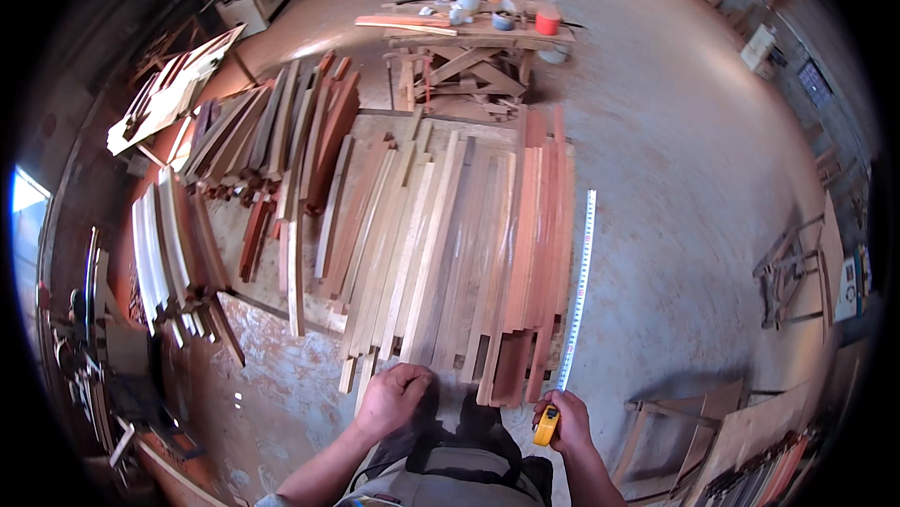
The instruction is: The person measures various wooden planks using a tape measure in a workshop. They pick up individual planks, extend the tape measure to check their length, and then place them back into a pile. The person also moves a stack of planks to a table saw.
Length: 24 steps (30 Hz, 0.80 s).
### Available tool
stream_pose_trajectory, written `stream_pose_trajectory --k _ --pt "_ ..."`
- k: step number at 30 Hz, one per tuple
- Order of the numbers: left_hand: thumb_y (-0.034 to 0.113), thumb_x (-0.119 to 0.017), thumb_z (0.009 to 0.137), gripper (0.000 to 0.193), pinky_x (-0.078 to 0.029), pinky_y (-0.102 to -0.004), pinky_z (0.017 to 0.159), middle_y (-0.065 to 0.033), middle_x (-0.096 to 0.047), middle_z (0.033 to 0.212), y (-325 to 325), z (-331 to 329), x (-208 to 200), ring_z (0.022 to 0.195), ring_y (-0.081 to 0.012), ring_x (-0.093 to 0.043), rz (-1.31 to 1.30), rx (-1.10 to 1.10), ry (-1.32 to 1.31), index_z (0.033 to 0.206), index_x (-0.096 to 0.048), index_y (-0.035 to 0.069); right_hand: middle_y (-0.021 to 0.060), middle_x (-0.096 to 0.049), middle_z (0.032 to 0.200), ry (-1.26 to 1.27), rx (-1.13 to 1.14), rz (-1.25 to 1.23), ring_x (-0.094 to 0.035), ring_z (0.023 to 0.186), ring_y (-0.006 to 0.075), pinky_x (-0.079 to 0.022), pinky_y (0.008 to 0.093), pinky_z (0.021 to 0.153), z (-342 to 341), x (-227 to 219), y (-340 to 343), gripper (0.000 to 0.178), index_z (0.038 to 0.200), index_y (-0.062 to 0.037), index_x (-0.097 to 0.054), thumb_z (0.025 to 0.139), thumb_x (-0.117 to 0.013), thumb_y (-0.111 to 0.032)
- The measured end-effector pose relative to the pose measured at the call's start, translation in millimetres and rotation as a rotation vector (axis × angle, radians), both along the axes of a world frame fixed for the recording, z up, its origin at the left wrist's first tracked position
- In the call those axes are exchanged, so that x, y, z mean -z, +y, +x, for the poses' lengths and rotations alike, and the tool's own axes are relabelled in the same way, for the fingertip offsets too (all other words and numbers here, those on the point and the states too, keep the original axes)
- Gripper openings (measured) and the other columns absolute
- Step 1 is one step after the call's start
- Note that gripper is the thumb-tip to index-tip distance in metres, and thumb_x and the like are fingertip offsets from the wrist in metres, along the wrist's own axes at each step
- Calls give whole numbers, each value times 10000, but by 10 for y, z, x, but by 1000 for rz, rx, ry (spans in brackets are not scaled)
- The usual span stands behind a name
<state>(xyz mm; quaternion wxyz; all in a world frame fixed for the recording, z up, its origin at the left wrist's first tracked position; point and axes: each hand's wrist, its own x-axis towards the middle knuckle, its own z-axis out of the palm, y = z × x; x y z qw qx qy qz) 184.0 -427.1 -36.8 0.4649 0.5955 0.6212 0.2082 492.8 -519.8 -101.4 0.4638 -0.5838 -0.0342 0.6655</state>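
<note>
My right hand [568, 421] is closed round a yellow tape measure [547, 424]. Its white blade [580, 293] stretches away from me, beside the right edge of the laid-out wood strips and apart from them. My left hand [394, 401] is curled into a loose fist at the near ends of the pale strips, and no object shows in it. Pale, brown and reddish wood strips [457, 245] lie side by side in front of me, pointing away, with uneven ends. Reddish pieces [531, 254] make up the right side of this row.
Stacked strips [246, 132] lie at the far left, with another bundle [173, 249] nearer. Beyond the strips stands a cluttered workbench [473, 37] bearing a red container [547, 20]. Wooden frames and panels [703, 432] lean at the near right. Concrete floor [675, 188] stretches along the right.
</note>
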Motion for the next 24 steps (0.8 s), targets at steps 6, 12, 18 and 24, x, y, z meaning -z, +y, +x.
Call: stream_pose_trajectory --k 6,12,18,24 --pt "162 -671 867 149 -523 -316 664 -122 -680 795 -249 -91 -197 717 -202 -665 1 -171 -35 891 -688 16 135 -612 728 -44 -98 -4 -610 575 246 -514 368 520 23 -97 -11 163 914 -21 -535 947 -486 -174" --pt "14 -608 853 41 -465 -270 550 -74 -593 669 -369 -259 -740 621 -124 -588 342 -326 -175 826 -631 -5 136 -613 735 -37 -173 -26 -611 568 253 -523 370 520 -30 -57 -20 173 915 -32 -534 959 -486 -192" --pt "-8 -584 816 73 -463 -287 451 -67 -555 639 -423 -401 -1600 505 -181 -568 913 -107 -483 760 -544 19 148 -627 729 4 -149 -6 -620 591 238 -518 339 545 -178 -165 -35 154 922 -24 -557 967 -497 -158" --pt "15 -619 772 82 -467 -328 519 -91 -587 679 -452 -771 -1639 583 -218 -574 1089 119 -488 750 -543 35 145 -623 741 -1 -196 25 -620 590 240 -523 350 545 -450 -207 -16 147 911 -23 -550 965 -502 -152"
